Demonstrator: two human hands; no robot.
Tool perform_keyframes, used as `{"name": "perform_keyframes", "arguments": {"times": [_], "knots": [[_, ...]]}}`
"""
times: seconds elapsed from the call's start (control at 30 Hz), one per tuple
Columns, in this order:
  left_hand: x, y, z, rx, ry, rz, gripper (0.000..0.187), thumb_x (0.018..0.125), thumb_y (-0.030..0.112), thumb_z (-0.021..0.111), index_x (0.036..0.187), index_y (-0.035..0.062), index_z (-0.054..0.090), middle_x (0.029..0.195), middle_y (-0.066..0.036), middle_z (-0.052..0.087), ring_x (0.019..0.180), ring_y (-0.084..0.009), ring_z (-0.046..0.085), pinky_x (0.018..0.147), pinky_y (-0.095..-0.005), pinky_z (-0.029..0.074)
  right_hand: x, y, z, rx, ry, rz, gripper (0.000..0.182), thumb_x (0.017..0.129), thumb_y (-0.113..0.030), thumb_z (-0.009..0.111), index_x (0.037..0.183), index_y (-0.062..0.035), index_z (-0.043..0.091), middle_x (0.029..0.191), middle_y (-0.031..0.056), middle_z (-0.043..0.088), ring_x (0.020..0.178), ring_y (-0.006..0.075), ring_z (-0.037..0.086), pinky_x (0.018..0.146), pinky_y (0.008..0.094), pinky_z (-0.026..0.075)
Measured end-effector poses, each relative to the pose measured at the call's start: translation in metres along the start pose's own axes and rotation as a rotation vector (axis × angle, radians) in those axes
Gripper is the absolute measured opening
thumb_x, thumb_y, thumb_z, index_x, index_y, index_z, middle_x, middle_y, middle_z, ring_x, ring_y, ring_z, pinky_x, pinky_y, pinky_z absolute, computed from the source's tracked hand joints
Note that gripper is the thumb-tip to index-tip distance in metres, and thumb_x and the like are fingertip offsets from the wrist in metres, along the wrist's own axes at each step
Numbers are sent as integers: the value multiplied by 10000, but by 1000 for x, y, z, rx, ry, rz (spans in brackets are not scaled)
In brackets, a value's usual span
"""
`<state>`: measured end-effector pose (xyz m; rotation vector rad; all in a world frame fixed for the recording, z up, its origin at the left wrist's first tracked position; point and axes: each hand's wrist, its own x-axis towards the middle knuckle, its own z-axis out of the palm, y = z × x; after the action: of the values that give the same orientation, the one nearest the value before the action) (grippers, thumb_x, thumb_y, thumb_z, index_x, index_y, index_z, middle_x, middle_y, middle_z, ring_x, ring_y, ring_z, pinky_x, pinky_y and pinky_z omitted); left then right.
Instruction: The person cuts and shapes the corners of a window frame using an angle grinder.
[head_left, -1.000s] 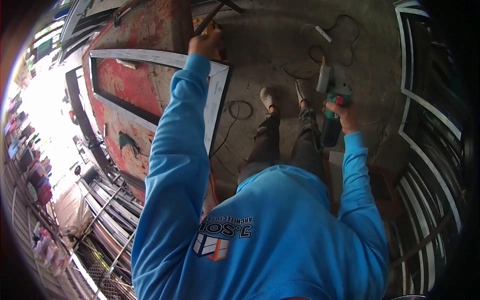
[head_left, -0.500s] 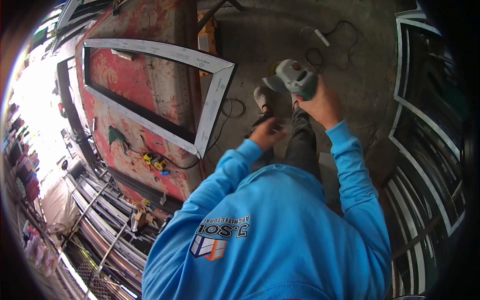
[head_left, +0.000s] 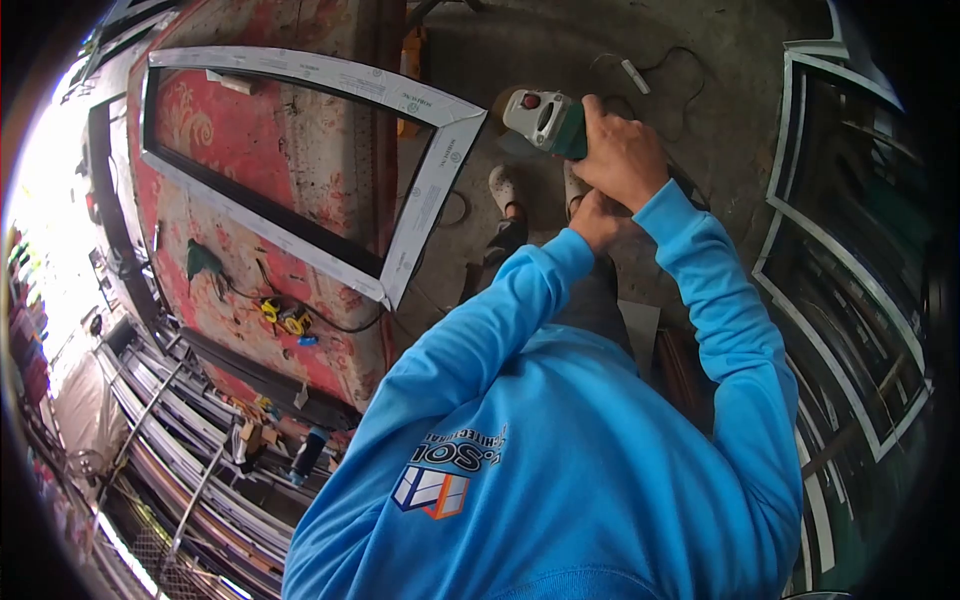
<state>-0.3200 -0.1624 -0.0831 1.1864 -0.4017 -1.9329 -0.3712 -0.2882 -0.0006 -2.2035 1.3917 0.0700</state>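
My right hand [head_left: 625, 155] is wrapped round the green body of an angle grinder [head_left: 540, 120] with a grey head and a red button on top. The grinder's disc end points left, close to the upper right corner of a framed window sash [head_left: 448, 165] covered in white printed film. Just below and behind the right hand, my left hand [head_left: 598, 222] reaches in near the grinder's rear end; its fingers are mostly hidden there. The sash lies on a worn red table [head_left: 340, 235], its right end jutting past the table edge.
On the table lie a green power tool [head_left: 203, 258] with a cord and a yellow tape measure [head_left: 285, 316]. A cable and a white power strip [head_left: 635, 76] are on the floor. Framed panels [head_left: 850, 220] lean at the right; long profiles [head_left: 150, 430] fill a rack at lower left.
My left hand has moved right and up to the right hand. The grinder has moved left and up, turned level, its head now nearer the sash corner. The view has shifted slightly.
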Motion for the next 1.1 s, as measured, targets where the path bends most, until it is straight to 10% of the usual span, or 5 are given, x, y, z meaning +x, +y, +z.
{"name": "perform_keyframes", "arguments": {"times": [1.1], "knots": [[1,9,4,-78,-118,157,577,721,-76,770,1263,-7,584,1215,-95,674,1129,-214,634,992,-378,496,-1,-2,1,-88,136,-86,483,705,-151,800,1043,-26,477,885,187,695,779,369,720,659,452,591]]}}
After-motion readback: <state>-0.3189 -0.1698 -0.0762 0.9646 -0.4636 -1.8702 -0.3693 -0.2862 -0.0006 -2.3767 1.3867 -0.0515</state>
